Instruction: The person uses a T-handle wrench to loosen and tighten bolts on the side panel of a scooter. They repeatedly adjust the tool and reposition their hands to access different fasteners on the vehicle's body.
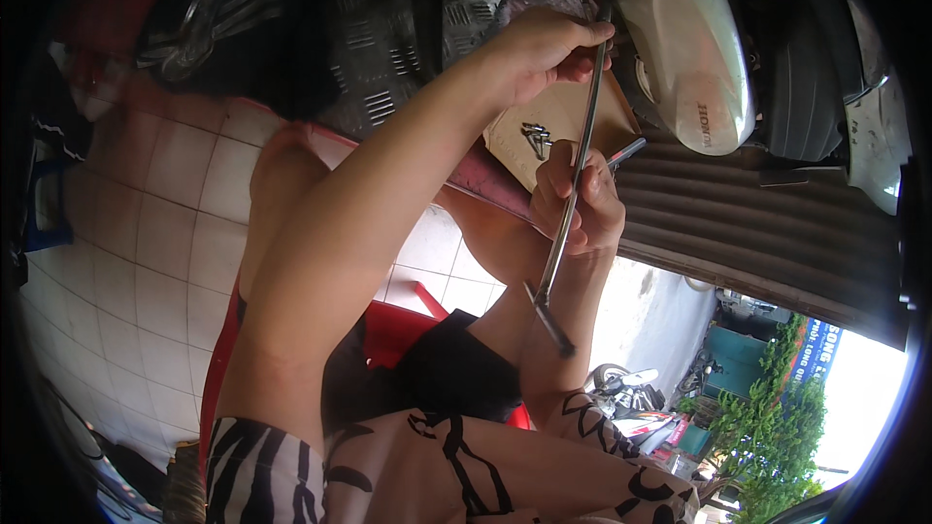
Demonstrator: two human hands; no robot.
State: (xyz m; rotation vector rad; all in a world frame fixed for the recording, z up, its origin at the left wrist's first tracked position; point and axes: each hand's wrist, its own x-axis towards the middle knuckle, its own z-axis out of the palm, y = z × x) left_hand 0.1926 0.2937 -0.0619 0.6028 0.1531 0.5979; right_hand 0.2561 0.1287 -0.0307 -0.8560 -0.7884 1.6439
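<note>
1. Pale tiled floor (160,223) fills the left side; nearer the middle, a red chair (217,359) shows beneath the seated person.
2. Beyond the person's knee is a chequered metal plate (364,87).
3. The left hand (544,50) closes thumb and fingers on the far end of a long, T-shaped metal tool (588,121).
4. A shallow tan tray (615,114) sits past the person's knees, partly hidden by both hands. Inside, toward its left part, a few metal bolts (537,139) lie in a loose cluster.
5. The tool crosses in front of the tray. Its long axis runs steeply from upper right to lower left, the plain end pointing away from the person. The near end carries a crossbar (554,326), which slants down to the right above the person's lap.
6. The right hand (592,204) has its fingers curled, the shaft passing across it. A short grey bar (627,152) sticks out beyond it to the upper right; which of the two the fingers clamp cannot be told.
7. Farther right stand a glossy white panel (680,49) and a brown ribbed surface (757,218), with a parked motorbike (636,393) and green foliage (777,427) outside.
</note>
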